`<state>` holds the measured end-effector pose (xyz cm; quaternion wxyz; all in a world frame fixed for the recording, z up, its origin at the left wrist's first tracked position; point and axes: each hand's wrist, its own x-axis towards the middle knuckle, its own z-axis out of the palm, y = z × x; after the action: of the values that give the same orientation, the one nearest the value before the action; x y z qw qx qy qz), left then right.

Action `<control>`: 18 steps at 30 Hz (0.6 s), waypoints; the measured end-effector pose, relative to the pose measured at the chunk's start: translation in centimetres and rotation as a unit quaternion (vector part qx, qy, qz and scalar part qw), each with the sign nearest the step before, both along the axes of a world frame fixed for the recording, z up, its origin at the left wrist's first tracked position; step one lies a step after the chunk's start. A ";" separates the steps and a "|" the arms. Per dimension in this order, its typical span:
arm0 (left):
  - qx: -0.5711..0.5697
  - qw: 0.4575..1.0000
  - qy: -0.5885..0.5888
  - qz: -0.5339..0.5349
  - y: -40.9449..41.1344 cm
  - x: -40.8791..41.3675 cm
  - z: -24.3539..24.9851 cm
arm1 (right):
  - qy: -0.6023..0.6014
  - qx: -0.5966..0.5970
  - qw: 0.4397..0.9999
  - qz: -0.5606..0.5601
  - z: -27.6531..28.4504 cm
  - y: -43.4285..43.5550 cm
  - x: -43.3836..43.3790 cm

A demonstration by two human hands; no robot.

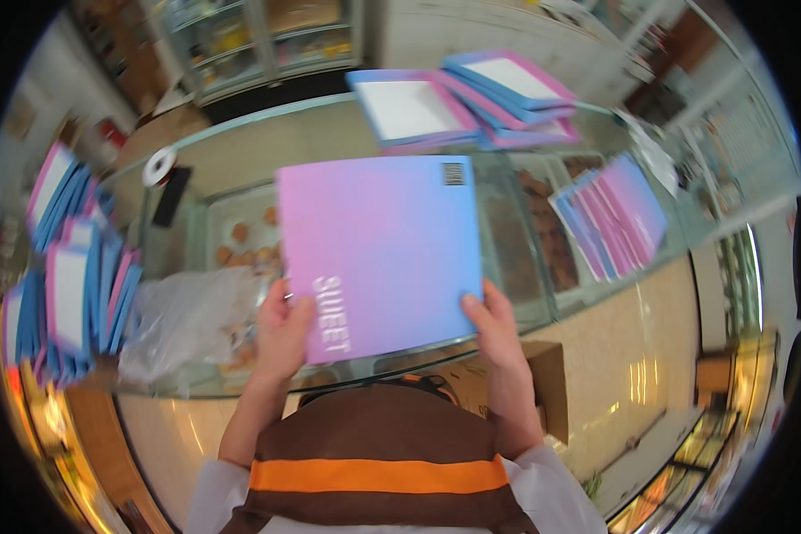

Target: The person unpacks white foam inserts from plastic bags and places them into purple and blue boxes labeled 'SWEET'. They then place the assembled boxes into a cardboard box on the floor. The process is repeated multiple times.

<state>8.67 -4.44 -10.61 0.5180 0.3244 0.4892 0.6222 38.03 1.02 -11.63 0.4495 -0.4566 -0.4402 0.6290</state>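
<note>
A square pink-to-blue cardboard panel (387, 247), which looks like a flat box lid or folded box, is held up in front of me above a glass display case. My left hand (285, 330) grips its lower left edge, thumb on the face. On the lower right edge, my right hand (494, 317) holds it the same way. The face bears printed white lettering and a small square code. Its underside is hidden from me. To the right, several flat panels (614, 217) in the same colours lie fanned on the glass.
Shallow pink-and-blue box trays (410, 110) are piled at the far edge. More stacked trays (70, 294) stand at the left, beside a clear plastic bag (180, 320). A white tape roll (159, 167) and a black object (171, 197) lie behind it. A cardboard box (547, 380) sits below.
</note>
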 end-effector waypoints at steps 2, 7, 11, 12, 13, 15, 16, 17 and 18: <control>0.013 1.000 0.016 0.013 0.7 0.2 0.3 | 0.051 0.000 0.999 -0.012 1.9 -0.3 -0.2; 0.013 0.980 0.196 0.045 3.2 -2.3 -2.0 | 0.022 0.175 0.957 -0.229 3.5 1.5 5.6; -0.062 0.811 0.567 0.130 5.4 -2.2 -2.6 | -0.043 0.210 0.828 -0.518 6.1 7.0 18.7; -0.087 0.830 0.542 0.100 5.6 -2.7 -3.2 | -0.063 0.218 0.803 -0.551 6.6 8.7 21.8; -0.109 0.849 0.512 0.068 6.0 -3.3 -4.0 | -0.109 0.186 0.781 -0.585 6.4 10.5 25.6; -0.127 0.895 0.426 0.028 6.6 -3.8 -5.2 | -0.191 0.151 0.742 -0.625 4.1 13.9 33.0; -0.123 0.921 0.368 0.021 6.8 -4.0 -5.8 | -0.228 0.148 0.727 -0.631 2.5 15.4 36.5; -0.123 0.942 0.310 0.019 6.8 -4.2 -6.0 | -0.263 0.143 0.716 -0.631 1.7 16.6 38.3; -0.123 0.943 0.309 0.027 6.6 -4.3 -5.8 | -0.363 0.096 0.690 -0.619 1.9 17.2 38.4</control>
<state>4.36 2.17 -16.38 0.3601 0.4210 0.7067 0.4401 76.47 18.23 -9.77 0.5834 -0.7727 -0.2447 -0.0522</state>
